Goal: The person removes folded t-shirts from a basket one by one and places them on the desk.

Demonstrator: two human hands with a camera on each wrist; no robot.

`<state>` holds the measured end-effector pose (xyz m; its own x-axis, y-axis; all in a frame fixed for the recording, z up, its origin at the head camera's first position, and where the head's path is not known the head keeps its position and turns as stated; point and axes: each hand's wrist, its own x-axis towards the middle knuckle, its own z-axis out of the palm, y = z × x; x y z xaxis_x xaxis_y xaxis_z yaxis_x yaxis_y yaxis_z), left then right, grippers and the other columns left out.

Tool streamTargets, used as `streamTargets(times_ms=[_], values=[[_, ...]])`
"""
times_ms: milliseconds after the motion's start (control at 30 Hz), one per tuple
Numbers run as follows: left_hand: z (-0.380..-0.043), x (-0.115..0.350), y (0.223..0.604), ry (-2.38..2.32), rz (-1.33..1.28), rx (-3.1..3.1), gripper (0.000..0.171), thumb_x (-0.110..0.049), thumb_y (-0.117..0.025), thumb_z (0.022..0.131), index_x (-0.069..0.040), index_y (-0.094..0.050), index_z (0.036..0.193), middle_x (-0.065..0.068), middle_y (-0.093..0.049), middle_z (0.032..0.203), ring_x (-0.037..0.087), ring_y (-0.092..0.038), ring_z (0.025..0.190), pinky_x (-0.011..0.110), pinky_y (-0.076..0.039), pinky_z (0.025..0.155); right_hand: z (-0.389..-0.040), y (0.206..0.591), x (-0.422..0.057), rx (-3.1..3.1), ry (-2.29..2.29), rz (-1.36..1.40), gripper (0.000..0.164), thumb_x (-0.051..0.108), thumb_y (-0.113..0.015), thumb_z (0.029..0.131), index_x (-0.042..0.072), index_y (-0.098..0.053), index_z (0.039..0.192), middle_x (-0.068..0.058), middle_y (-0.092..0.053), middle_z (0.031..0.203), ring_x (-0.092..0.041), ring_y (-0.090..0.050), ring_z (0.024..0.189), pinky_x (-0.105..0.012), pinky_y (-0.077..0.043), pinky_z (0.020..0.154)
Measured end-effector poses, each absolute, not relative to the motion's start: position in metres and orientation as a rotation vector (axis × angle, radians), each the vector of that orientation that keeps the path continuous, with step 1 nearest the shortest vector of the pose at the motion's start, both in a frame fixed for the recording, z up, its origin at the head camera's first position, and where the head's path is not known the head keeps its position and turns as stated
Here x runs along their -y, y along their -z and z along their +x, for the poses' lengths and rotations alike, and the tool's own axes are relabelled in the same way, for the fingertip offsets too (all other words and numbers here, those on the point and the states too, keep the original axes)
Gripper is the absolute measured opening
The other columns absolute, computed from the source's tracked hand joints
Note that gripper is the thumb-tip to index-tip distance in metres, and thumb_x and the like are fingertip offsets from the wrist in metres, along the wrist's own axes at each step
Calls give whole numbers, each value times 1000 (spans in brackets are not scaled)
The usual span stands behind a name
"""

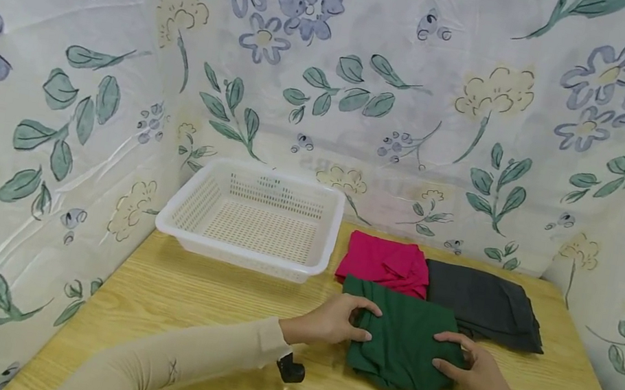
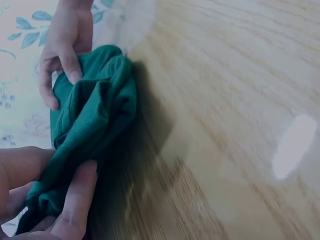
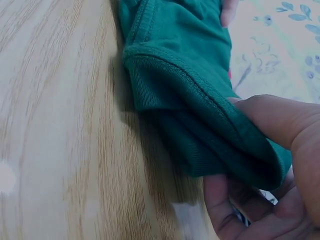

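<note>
A folded dark green garment (image 1: 402, 340) lies at the front of the pile of clothes, overlapping the edges of the two garments behind it in the head view. My left hand (image 1: 336, 319) pinches its left edge between thumb and fingers. At the opposite edge, my right hand (image 1: 479, 379) grips the cloth, thumb over the top and fingers beneath, as the right wrist view shows. Stitched hems and several loose layers (image 3: 175, 80) hang partly off the table surface there. Bunched folds (image 2: 95, 105) run between both hands in the left wrist view.
Behind the green garment lie a folded pink garment (image 1: 382, 263) and a folded dark grey one (image 1: 479, 297). A white perforated plastic basket (image 1: 242, 255) stands at the back left of the wooden table (image 1: 193, 299). Flowered sheeting (image 1: 331, 87) encloses the back and sides.
</note>
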<state>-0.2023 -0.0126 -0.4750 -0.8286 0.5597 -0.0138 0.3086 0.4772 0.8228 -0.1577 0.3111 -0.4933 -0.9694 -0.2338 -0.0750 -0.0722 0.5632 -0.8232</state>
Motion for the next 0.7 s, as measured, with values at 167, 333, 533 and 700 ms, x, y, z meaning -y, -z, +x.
streamTargets(times_ms=[167, 333, 533, 700], values=[[-207, 19, 479, -1234, 751, -2405, 40, -12, -80, 92, -12, -68, 131, 0, -49, 67, 9, -42, 60, 22, -37, 55, -158, 495, -312, -2588, 1329, -255, 52, 28, -79, 93, 13, -62, 140, -29, -39, 156, -53, -40, 139, -60, -45, 101], [-210, 26, 483, -1194, 751, -2347, 41, -11, -79, 92, -13, -66, 132, 4, -55, 68, 13, -54, 58, 21, -43, 56, -156, 495, -311, -2540, 1303, -223, 55, 30, -78, 94, 9, -60, 141, -35, -34, 156, -61, -34, 139, -67, -42, 103], [-213, 32, 476, -1139, 739, -2269, 45, -11, -75, 95, -15, -61, 137, 6, -56, 68, 14, -59, 59, 23, -49, 57, -159, 493, -314, -2528, 1289, -248, 52, 33, -76, 95, 13, -62, 141, -31, -37, 156, -57, -35, 140, -65, -43, 104], [-219, 37, 454, -1010, 790, -2202, 49, -10, -68, 101, -8, -50, 146, 18, -69, 75, 29, -71, 62, 34, -59, 61, -159, 483, -325, -2515, 1254, -230, 52, 36, -70, 99, 13, -59, 145, -27, -45, 152, -46, -53, 131, -47, -55, 91]])
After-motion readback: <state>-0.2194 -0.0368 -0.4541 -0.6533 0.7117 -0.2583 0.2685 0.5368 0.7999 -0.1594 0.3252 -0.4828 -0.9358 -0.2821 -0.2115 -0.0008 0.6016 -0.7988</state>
